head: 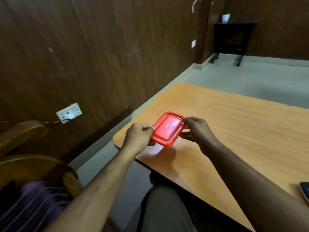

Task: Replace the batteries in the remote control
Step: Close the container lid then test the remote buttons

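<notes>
Glossy red plastic over matt orange wood grain

The red container [167, 129] is smooth plastic, its lid catching a soft sheen. Below it the worktop [234, 131] shows orange wood-grain laminate, mostly matt with one bright reflection. The wall [100, 56] is dark wood panelling, faintly satin. Chair backs [25, 131] look like polished wood.

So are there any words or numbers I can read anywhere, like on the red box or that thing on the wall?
None can be read.
Red box lid, held by the left hand and right hand: plain, no writing shows.
Wall socket plate: any marks are too small and blurred.
Dark object at the table edge: mostly cut off, nothing readable.
</notes>
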